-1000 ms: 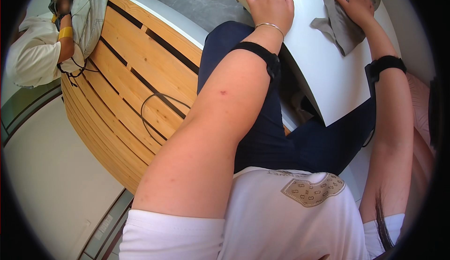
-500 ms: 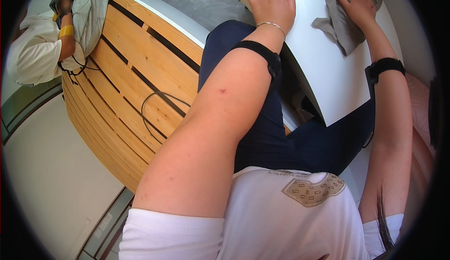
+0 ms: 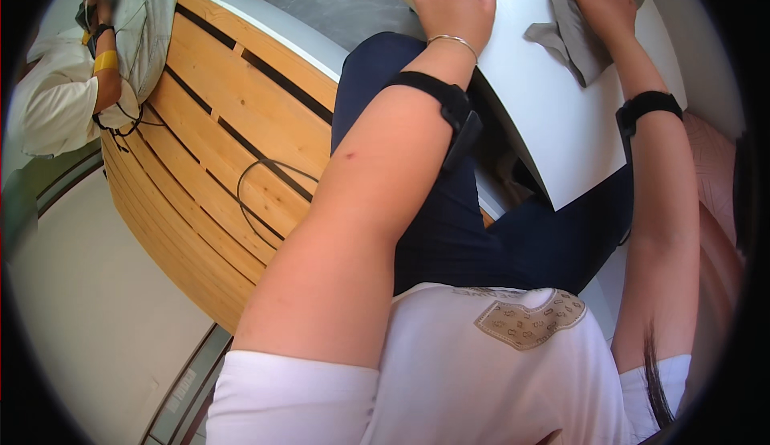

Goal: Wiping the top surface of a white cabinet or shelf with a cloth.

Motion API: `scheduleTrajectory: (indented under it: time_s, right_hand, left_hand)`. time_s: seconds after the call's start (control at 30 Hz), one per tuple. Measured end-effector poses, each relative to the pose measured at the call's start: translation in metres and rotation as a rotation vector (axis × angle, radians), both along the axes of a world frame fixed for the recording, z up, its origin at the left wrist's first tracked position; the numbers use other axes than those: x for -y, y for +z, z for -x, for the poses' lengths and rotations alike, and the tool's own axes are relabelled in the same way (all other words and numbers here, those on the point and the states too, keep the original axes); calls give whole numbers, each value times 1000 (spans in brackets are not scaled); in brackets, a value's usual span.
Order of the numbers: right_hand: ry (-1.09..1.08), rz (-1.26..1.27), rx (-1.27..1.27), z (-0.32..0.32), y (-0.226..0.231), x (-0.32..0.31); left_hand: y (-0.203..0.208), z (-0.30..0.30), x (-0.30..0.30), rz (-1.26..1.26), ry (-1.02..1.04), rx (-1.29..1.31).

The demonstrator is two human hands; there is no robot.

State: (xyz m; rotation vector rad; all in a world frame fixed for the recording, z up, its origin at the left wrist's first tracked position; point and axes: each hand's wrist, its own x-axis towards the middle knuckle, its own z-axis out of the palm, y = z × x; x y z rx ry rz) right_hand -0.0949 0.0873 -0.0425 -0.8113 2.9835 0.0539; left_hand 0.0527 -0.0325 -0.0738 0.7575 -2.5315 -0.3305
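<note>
A crumpled grey cloth (image 3: 573,40) lies on the white tabletop (image 3: 553,144) at the upper right. My right hand (image 3: 605,4) rests flat on top of this cloth, thumb spread to the left; its other fingertips run toward the top edge of the picture. My left hand (image 3: 455,12) is on the left part of the same tabletop, near its edge, with fingers apart and nothing visible in it. The tips of some left fingers are cut off by the picture's edge. Black straps sit round both of my forearms.
To the left runs a slatted wooden bench (image 3: 241,108) with a thin dark cable (image 3: 245,196) looped on it. Another person (image 3: 68,96) in a light shirt sits at the far left. My legs (image 3: 433,228) are partly under the tabletop, whose near corner points toward me.
The whole view has shifted slightly, so bench, tabletop and hands sit a little farther left and up. My hands keep nearly the same places, and the right one stays on the cloth.
</note>
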Motion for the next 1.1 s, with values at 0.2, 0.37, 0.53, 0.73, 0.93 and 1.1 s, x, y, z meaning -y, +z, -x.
scheduleTrajectory:
  time_s: [0.2,0.37,0.53,0.73,0.93,1.1]
  right_hand:
    - [29,208,-130,3,-9,-13]
    - [56,387,-233,1,-14,-12]
    - [16,447,-259,10,-15,-18]
    - [-27,495,-320,6,-29,-32]
    - [-63,469,-296,9,-25,-31]
    - [-71,457,-270,8,-22,-31]
  left_hand:
    - [4,4,-8,-14,-46,65]
    - [-7,4,3,-150,-115,-134]
    - [8,19,19,-416,-330,-302]
    - [17,-1,11,-972,-239,-302]
    - [19,3,6,-984,-369,-211]
    - [20,2,6,-1007,-351,-258]
